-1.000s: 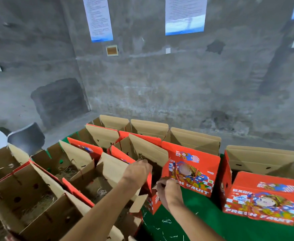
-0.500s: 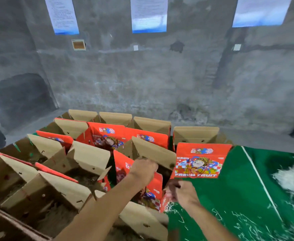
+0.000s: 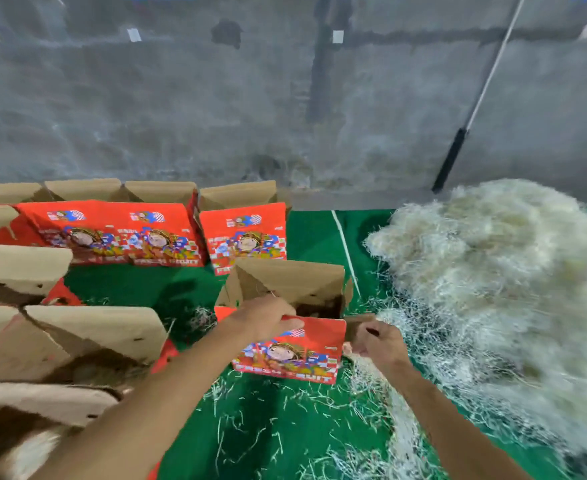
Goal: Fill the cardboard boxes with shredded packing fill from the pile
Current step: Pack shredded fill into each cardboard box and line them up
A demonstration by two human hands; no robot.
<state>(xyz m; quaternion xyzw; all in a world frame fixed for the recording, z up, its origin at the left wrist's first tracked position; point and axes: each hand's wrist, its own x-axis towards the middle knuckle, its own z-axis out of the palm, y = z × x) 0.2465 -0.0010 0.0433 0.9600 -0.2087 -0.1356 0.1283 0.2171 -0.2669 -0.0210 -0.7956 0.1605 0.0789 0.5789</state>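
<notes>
Fingers (image 3: 290,320) of left hand (image 3: 264,315) were curled over the near top edge of the red cardboard box (image 3: 292,351), gripping it; right hand (image 3: 377,342) pinched the box's brown side flap (image 3: 358,323). Box top stood open, rear flap upright. Pile of shredded fill (image 3: 500,271), pale, covered the green floor mat (image 3: 268,438) just right of the box, its edge touching the right hand. Other red boxes (image 3: 119,233) stood in rows at left, flaps up. Loose shreds (image 3: 250,393) lay scattered on the mat near the box.
</notes>
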